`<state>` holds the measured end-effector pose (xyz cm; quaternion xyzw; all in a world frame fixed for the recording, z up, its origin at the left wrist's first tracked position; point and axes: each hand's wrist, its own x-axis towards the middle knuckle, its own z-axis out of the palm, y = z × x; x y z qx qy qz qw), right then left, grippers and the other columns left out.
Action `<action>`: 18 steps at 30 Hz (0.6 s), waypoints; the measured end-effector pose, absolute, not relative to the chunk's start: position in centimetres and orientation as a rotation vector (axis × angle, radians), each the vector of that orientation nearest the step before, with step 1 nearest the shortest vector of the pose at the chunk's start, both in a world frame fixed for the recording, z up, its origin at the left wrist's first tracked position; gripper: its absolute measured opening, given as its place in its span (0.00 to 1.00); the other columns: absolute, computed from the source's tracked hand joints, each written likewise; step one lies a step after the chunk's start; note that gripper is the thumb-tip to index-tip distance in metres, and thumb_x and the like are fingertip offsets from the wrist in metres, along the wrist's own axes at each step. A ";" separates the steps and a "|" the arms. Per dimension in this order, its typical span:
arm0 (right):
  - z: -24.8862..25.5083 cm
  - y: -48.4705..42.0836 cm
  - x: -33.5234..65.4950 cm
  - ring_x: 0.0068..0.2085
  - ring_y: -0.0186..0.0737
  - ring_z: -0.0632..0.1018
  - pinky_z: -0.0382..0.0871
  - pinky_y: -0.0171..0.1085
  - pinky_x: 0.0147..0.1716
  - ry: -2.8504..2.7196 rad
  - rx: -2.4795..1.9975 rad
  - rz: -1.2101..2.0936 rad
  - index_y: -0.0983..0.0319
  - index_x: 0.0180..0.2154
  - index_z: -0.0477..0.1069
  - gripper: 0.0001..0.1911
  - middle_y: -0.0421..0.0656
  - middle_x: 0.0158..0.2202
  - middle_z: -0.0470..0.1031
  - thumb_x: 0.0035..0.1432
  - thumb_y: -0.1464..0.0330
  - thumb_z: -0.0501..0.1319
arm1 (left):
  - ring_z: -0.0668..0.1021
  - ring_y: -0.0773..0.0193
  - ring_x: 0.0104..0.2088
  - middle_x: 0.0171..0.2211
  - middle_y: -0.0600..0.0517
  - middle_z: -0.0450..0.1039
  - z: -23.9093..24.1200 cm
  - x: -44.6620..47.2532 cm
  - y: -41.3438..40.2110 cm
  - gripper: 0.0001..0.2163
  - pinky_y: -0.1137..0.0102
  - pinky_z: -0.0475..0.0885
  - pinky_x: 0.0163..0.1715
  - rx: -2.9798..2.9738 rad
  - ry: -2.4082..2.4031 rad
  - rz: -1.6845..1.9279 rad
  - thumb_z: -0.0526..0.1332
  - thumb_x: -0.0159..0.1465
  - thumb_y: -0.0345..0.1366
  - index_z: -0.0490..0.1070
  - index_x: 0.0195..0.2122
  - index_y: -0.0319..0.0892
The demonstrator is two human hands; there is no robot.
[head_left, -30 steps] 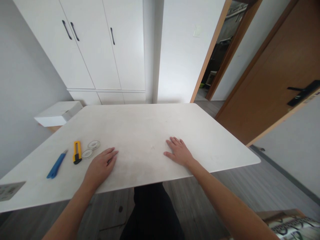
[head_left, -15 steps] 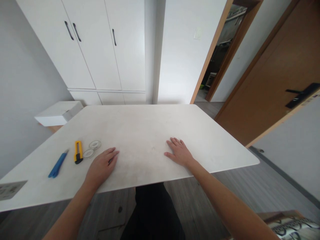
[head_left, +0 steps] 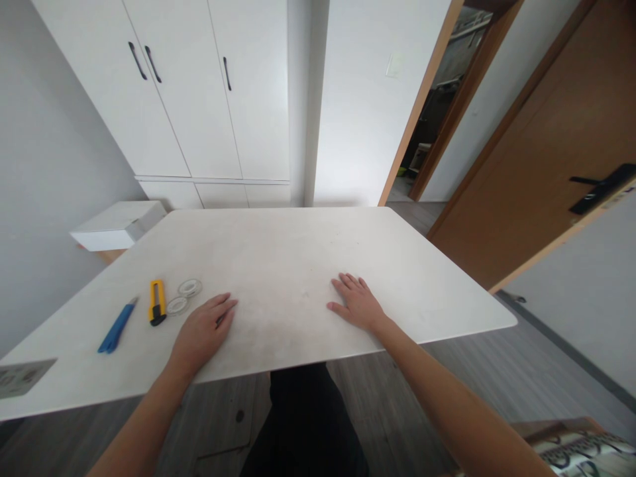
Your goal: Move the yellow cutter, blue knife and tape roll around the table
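Note:
My left hand (head_left: 201,332) lies flat and open on the white table (head_left: 278,252), palm down, holding nothing. Just left of its fingers sit two small clear tape rolls (head_left: 183,297), a yellow utility knife (head_left: 157,302) and a blue tool (head_left: 117,326). My right hand (head_left: 356,304) also rests flat on the tabletop, fingers stretched out, with nothing under or near it.
A grey card (head_left: 22,377) lies at the table's near left corner. A low white stand (head_left: 116,225) is off the left side, white cupboards (head_left: 199,93) stand behind, and a brown door (head_left: 551,146) hangs open to the right. A patterned box (head_left: 576,447) sits at the lower right.

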<state>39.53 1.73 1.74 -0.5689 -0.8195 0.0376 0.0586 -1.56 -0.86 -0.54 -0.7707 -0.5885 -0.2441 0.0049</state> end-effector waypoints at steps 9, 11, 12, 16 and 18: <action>1.7 1.7 39.5 0.71 0.53 0.52 0.43 0.55 0.67 -2.483 -1.727 0.110 0.60 0.69 0.56 0.44 0.53 0.72 0.51 0.64 0.40 0.44 | 0.76 0.54 0.56 0.56 0.47 0.75 -0.7 -1.5 -0.9 0.20 0.58 0.69 0.60 -2.408 -1.866 -0.804 0.51 0.67 0.47 0.78 0.49 0.45; 1.7 1.7 39.5 0.71 0.54 0.52 0.43 0.55 0.67 -2.485 -1.730 0.107 0.61 0.69 0.56 0.44 0.54 0.72 0.51 0.64 0.39 0.44 | 0.76 0.54 0.56 0.56 0.47 0.75 -0.7 -1.5 -0.9 0.21 0.58 0.68 0.61 -2.409 -1.874 -0.796 0.51 0.67 0.47 0.78 0.49 0.45; 1.7 1.7 39.5 0.71 0.54 0.52 0.43 0.55 0.67 -2.485 -1.732 0.107 0.61 0.69 0.56 0.44 0.54 0.72 0.50 0.64 0.39 0.44 | 0.76 0.54 0.57 0.56 0.47 0.75 -0.6 -1.5 -0.9 0.21 0.58 0.68 0.61 -2.410 -1.876 -0.790 0.50 0.67 0.47 0.78 0.49 0.45; 1.7 1.7 39.5 0.71 0.54 0.53 0.43 0.55 0.67 -2.486 -1.731 0.107 0.61 0.69 0.56 0.44 0.54 0.72 0.51 0.64 0.39 0.44 | 0.76 0.54 0.56 0.56 0.46 0.75 -0.5 -1.4 -0.9 0.21 0.58 0.68 0.61 -2.409 -1.880 -0.794 0.50 0.67 0.48 0.78 0.49 0.44; 1.7 1.7 39.5 0.71 0.54 0.53 0.43 0.55 0.67 -2.485 -1.726 0.101 0.60 0.69 0.56 0.44 0.54 0.71 0.51 0.64 0.39 0.43 | 0.76 0.54 0.56 0.56 0.46 0.75 -0.4 -1.4 -1.0 0.22 0.58 0.68 0.61 -2.402 -1.882 -0.803 0.50 0.67 0.48 0.78 0.49 0.44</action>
